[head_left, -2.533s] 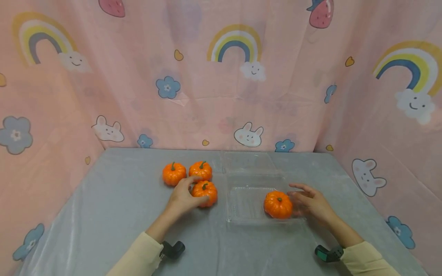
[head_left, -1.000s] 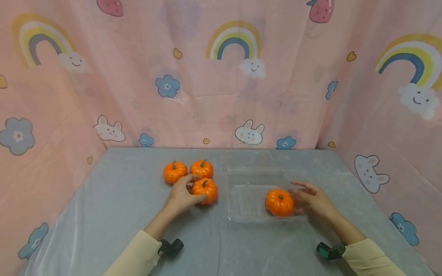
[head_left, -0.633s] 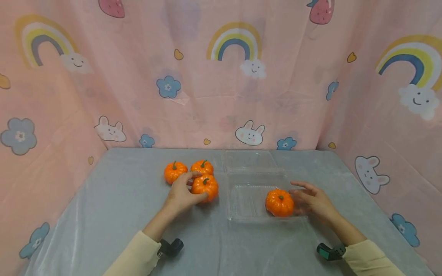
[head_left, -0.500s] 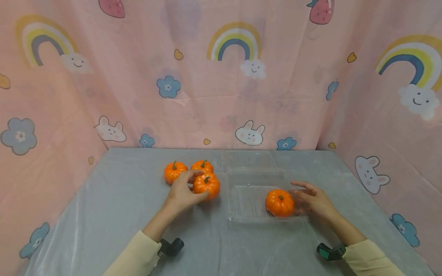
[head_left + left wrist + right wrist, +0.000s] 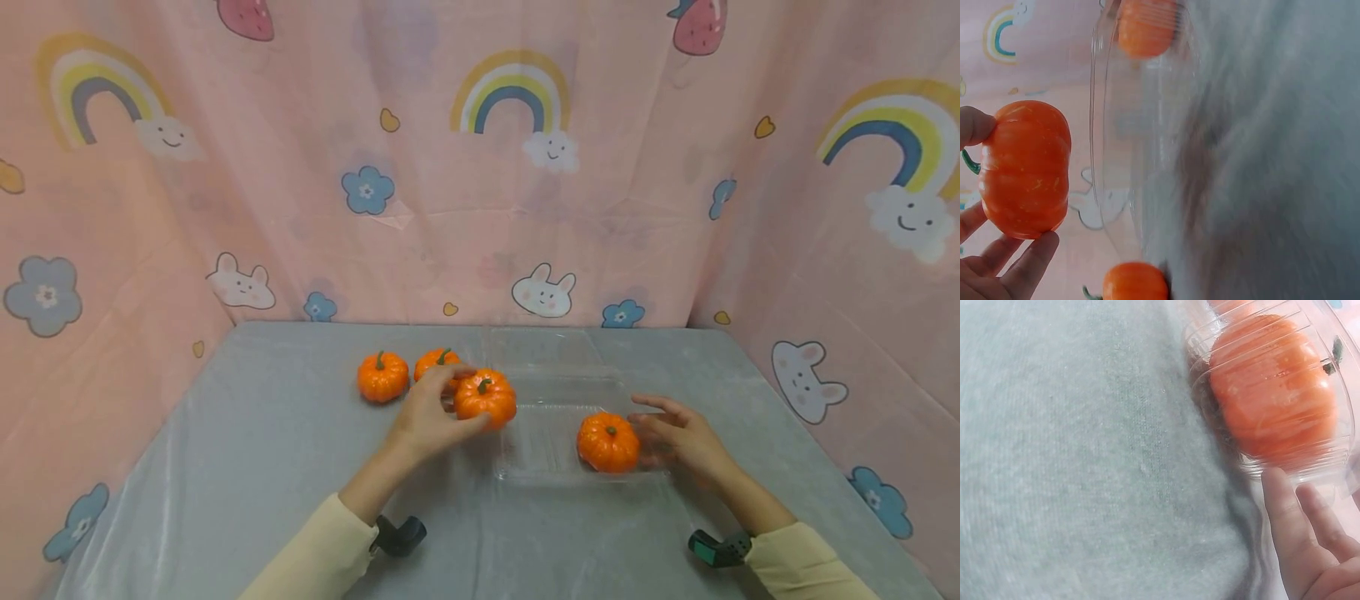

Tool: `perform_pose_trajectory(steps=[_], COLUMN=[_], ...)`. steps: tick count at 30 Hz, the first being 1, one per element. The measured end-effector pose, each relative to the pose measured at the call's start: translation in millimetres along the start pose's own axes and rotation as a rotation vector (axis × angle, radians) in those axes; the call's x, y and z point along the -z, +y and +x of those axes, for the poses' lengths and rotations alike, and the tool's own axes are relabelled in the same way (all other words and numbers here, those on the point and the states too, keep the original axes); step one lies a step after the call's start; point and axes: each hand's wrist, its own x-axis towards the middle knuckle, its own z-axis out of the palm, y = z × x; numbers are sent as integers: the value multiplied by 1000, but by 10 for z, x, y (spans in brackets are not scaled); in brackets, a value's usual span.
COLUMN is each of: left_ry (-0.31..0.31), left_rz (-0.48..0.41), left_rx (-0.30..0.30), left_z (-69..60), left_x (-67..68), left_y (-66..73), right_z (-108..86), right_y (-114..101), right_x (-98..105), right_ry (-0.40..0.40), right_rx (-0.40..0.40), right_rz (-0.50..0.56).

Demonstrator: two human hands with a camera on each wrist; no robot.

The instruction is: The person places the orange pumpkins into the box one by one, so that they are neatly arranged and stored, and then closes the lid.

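The left hand (image 5: 429,423) holds up a first pumpkin (image 5: 487,402), orange with a green stem. Its fingers (image 5: 1030,265) are bent round the pumpkin, with the thumb on one side and the other fingers on the far side, as wide apart as the pumpkin is fat. The pumpkin is up off the gray worktop (image 5: 285,467), by the left side of the clear box (image 5: 543,446).

A second pumpkin (image 5: 609,443) sits in the right part of the box. The lid (image 5: 543,346) lies open at the back. The right hand (image 5: 678,437) is at the right end of the box. Its fingers (image 5: 1282,506) are almost straight and a bit spread, and the tips look to be touching the clear wall.

To the left, a third pumpkin (image 5: 382,377) and a fourth pumpkin (image 5: 430,362) sit on the worktop. The left hand hides some of the fourth one. Behind hangs a pink cloth (image 5: 465,242) with rainbows, bunnies and flowers on it.
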Motion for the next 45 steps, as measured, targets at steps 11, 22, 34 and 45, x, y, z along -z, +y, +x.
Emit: perform_pose_trajectory(steps=[11,22,34,45], left_ry=[-69,-154,-214,-307], left_rz=[75,157,297,424], left_rx=[-49,-63,-130,-156], left_z=[76,104,112,156], left_x=[-241,-422,-607,-726], left_y=[89,130,113,133], right_z=[-4,-1,8,7], right_y=[14,26,57,60], right_x=[-9,-1,11,5], right_ry=[-4,-8,-5,10], right_rx=[-15,9,35,43], right_rz=[10,9,-4,-14])
